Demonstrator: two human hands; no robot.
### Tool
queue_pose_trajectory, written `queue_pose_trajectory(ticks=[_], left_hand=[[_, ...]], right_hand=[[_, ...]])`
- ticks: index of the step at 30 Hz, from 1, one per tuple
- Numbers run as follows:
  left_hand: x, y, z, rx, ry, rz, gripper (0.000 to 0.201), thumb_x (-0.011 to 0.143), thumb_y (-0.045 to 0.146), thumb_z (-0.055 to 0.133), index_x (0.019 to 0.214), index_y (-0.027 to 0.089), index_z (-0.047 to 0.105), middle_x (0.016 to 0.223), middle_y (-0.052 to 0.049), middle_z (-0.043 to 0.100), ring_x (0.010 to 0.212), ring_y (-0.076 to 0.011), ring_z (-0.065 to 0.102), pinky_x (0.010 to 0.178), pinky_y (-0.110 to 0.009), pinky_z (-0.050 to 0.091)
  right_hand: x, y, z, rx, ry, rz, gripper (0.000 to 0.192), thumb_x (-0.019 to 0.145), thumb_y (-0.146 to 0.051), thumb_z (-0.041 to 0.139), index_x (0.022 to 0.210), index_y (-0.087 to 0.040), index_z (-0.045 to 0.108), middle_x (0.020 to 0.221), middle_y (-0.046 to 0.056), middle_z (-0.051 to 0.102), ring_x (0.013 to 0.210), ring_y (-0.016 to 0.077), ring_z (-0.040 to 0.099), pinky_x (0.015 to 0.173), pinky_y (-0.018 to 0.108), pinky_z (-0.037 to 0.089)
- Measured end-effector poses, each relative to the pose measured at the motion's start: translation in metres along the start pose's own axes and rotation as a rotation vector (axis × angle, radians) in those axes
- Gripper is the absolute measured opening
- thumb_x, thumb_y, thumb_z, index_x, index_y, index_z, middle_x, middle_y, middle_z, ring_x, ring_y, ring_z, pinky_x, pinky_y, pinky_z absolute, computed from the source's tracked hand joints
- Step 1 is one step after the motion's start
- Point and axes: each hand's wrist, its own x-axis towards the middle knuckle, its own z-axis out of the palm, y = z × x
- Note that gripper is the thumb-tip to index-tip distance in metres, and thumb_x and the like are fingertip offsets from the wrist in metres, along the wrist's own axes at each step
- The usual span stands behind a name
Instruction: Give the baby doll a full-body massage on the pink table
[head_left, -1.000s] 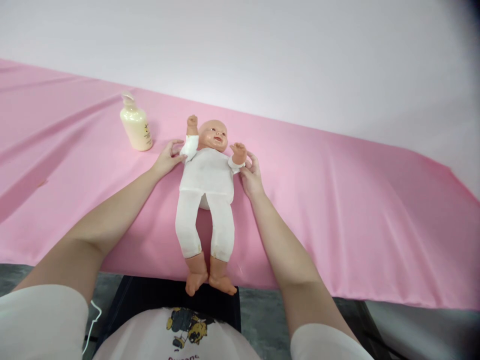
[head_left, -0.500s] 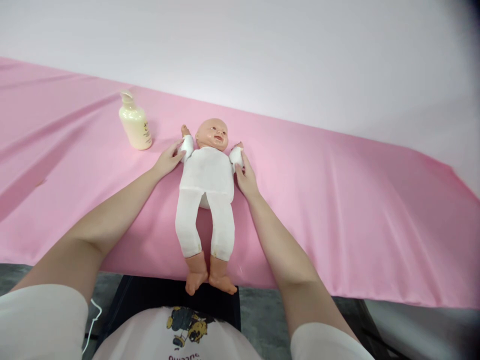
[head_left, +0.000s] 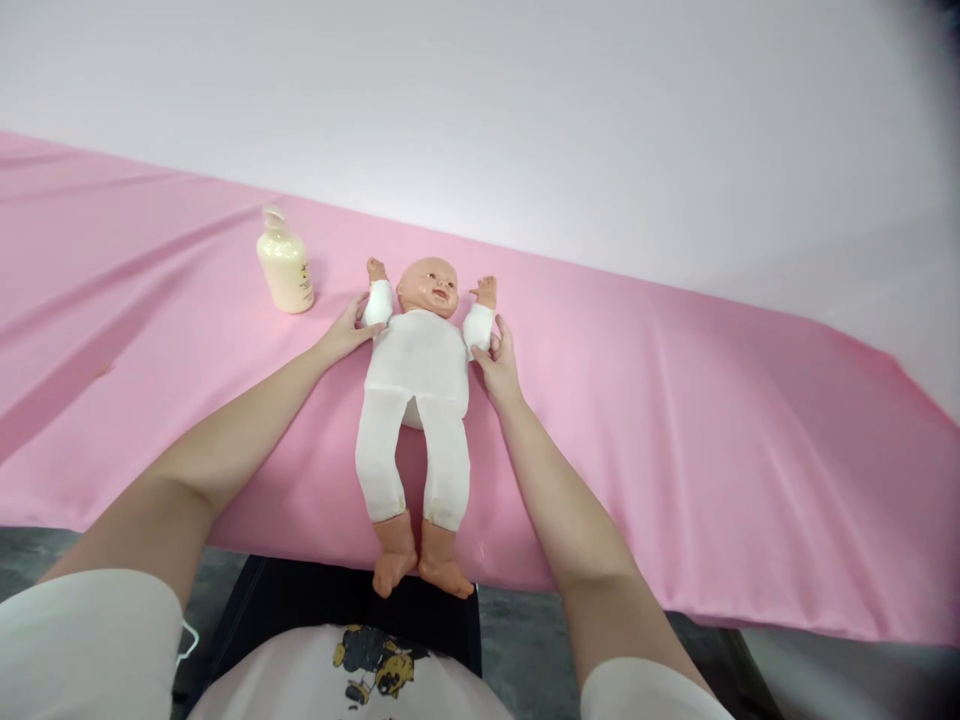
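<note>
Doll lying on the covered table ahead of me, a hand at each of its arms.

The doll (head_left: pixel 416 385) lies face up on the table (head_left: pixel 712 420), head at 12 o'clock, feet past the near edge at 6. My left hand (head_left: pixel 346 333) touches its arm at 9 o'clock, my right hand (head_left: pixel 499 358) at 3. A bottle (head_left: pixel 286 264) stands at the doll's 10 o'clock, just beyond my left hand.

Doll (head_left: pixel 416 400): white suit, peach head and feet. Under it, plain pink cloth (head_left: pixel 675 420). Left of the doll, cream bottle (head_left: pixel 285 263). Behind the doll, a pale wall (head_left: pixel 525 110).
</note>
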Motion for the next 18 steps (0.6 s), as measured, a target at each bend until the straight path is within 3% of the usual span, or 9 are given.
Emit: queue_pose_trajectory(ticks=[3,6,8,11,15,18], left_hand=[[-0.001,0.003,0.001,-0.091,0.007,-0.012,0.094,0.066,0.04,0.084,0.148,0.016,0.044,0.143,-0.019,0.061,0.132,-0.0328,0.06,0.111,-0.05,0.048],[-0.001,0.003,-0.001,-0.175,-0.01,-0.053,0.073,0.055,0.034,0.088,0.122,0.016,0.065,0.124,-0.015,0.073,0.118,-0.0333,0.068,0.104,-0.05,0.052],[-0.002,0.001,-0.003,-0.231,-0.055,-0.087,0.057,0.047,0.029,0.09,0.1,0.017,0.071,0.106,-0.011,0.078,0.104,-0.0313,0.073,0.095,-0.049,0.055],[-0.004,0.001,-0.004,-0.262,-0.119,-0.104,0.037,0.042,0.021,0.091,0.072,0.017,0.07,0.09,-0.007,0.079,0.093,-0.027,0.073,0.089,-0.042,0.057],[-0.008,0.01,-0.006,-0.425,-0.06,-0.173,0.03,0.045,0.009,0.089,0.067,0.014,0.07,0.086,-0.007,0.078,0.087,-0.0223,0.072,0.085,-0.034,0.055],[-0.009,0.017,-0.012,-0.572,0.032,-0.197,0.026,0.056,-0.002,0.08,0.076,0.012,0.072,0.087,-0.006,0.077,0.086,-0.0203,0.072,0.089,-0.035,0.055]], right_hand=[[0.004,0.004,0.002,0.104,0.021,0.002,0.088,0.069,-0.054,0.075,0.145,-0.025,0.041,0.147,0.014,0.059,0.132,0.0281,0.062,0.113,0.052,0.049],[0.003,0.005,0.003,0.146,0.02,0.048,0.052,0.063,-0.045,0.077,0.109,-0.024,0.063,0.125,0.01,0.074,0.117,0.029,0.069,0.108,0.052,0.051],[0.001,0.004,0.002,0.171,0.009,0.061,0.029,0.062,-0.038,0.077,0.084,-0.025,0.064,0.113,0.006,0.077,0.111,0.0279,0.07,0.106,0.05,0.052],[-0.002,0.002,0.001,0.275,0.012,0.087,0.018,0.056,-0.026,0.077,0.064,-0.024,0.061,0.1,0.002,0.077,0.109,0.0246,0.069,0.106,0.044,0.051],[0.001,0.001,0.001,0.409,0.055,0.139,0.016,0.055,-0.021,0.077,0.066,-0.023,0.066,0.093,0.001,0.076,0.103,0.0198,0.07,0.101,0.037,0.054],[0.004,-0.001,-0.001,0.448,0.109,0.131,0.023,0.061,-0.02,0.075,0.083,-0.026,0.068,0.097,-0.002,0.075,0.101,0.017,0.07,0.1,0.038,0.057]])
